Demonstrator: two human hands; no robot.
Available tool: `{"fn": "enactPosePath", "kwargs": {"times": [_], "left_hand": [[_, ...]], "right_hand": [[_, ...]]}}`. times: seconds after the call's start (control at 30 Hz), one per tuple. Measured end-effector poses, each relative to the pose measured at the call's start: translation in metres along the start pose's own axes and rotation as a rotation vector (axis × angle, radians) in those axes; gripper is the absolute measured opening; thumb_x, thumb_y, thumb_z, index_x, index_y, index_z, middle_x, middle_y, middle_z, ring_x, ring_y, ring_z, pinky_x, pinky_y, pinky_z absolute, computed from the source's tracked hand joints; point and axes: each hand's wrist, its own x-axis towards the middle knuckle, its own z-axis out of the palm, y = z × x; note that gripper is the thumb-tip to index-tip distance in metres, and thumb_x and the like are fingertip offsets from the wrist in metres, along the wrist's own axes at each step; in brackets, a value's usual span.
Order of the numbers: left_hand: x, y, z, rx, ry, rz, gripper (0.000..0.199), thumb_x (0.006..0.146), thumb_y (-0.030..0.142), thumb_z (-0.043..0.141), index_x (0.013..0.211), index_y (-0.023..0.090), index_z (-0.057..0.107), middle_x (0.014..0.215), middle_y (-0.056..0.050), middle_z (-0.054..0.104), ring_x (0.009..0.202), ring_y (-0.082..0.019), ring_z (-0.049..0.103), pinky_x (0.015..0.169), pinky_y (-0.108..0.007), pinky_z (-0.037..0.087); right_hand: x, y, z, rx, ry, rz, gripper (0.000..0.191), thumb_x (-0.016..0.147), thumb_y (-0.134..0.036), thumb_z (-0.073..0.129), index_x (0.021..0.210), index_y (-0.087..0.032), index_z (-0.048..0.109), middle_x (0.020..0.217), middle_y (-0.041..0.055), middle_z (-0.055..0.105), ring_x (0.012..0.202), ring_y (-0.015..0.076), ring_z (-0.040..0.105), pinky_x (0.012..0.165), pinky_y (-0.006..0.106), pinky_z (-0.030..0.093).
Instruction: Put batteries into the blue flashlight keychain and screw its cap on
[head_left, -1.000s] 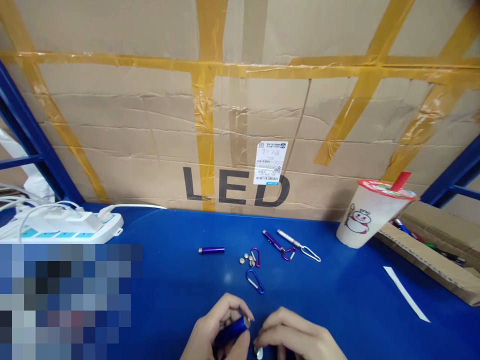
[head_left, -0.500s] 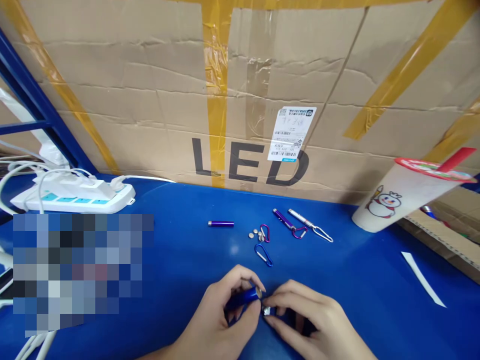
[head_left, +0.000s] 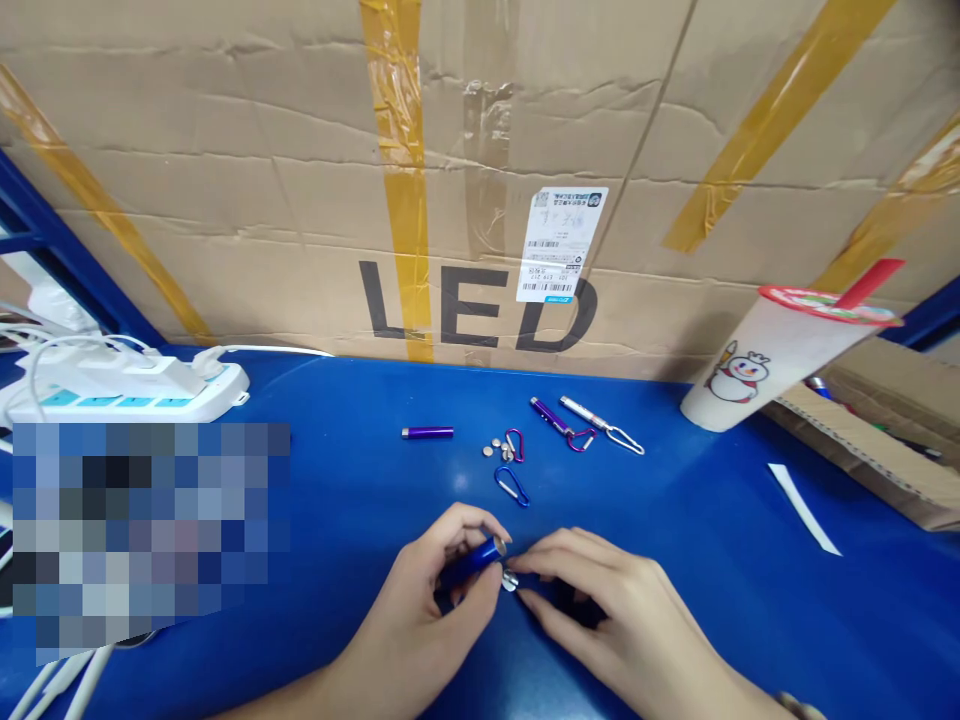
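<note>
My left hand (head_left: 431,605) is closed round a blue metal tube (head_left: 472,562), a penlight barrel by its look, tilted with its open end up to the right. At the fingertips of my right hand (head_left: 600,600) is a small silver metal piece (head_left: 510,580), pinched close beside the left thumb; its exact kind is too small to tell. Beyond the hands lie a blue carabiner (head_left: 512,487), a purple-red carabiner (head_left: 515,446) and several button cells (head_left: 489,451). A purple tube (head_left: 427,433) with a silver end lies to their left.
A purple penlight (head_left: 550,415) and a silver one (head_left: 583,410), both with clips, lie further back. To the right stand a drink cup (head_left: 739,375), a cardboard tray (head_left: 862,440) and a white strip (head_left: 804,510). A power strip (head_left: 187,400) sits left; a large carton (head_left: 300,200) closes the back.
The camera view has shifted, so the scene sits a little higher and further left. Both hands keep nearly the same pose, with the blue tube and the silver piece close together.
</note>
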Motion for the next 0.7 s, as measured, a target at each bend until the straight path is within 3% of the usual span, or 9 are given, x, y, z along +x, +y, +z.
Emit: {"fn": "enactPosePath", "kwargs": {"times": [0.27, 0.7], "left_hand": [[0.0034, 0.0, 0.0003, -0.12, 0.016, -0.042, 0.025, 0.073, 0.028, 0.057, 0.096, 0.018, 0.055, 0.078, -0.001, 0.056, 0.077, -0.013, 0.053, 0.07, -0.023, 0.043], [0.0051, 0.0005, -0.0024, -0.331, -0.076, -0.115, 0.035, 0.071, 0.022, 0.062, 0.106, 0.019, 0.055, 0.077, 0.0, 0.056, 0.073, -0.011, 0.054, 0.074, -0.026, 0.044]], "right_hand": [[0.0005, 0.0002, -0.0017, 0.071, -0.021, -0.009, 0.023, 0.085, -0.023, 0.048, 0.102, -0.023, 0.063, 0.092, 0.0036, 0.065, 0.081, 0.0132, 0.061, 0.068, 0.019, 0.049], [-0.0002, 0.006, -0.0004, -0.154, -0.04, -0.321, 0.025, 0.089, -0.018, 0.041, 0.105, -0.022, 0.06, 0.099, 0.0037, 0.064, 0.092, 0.0127, 0.06, 0.078, 0.021, 0.05]]}}
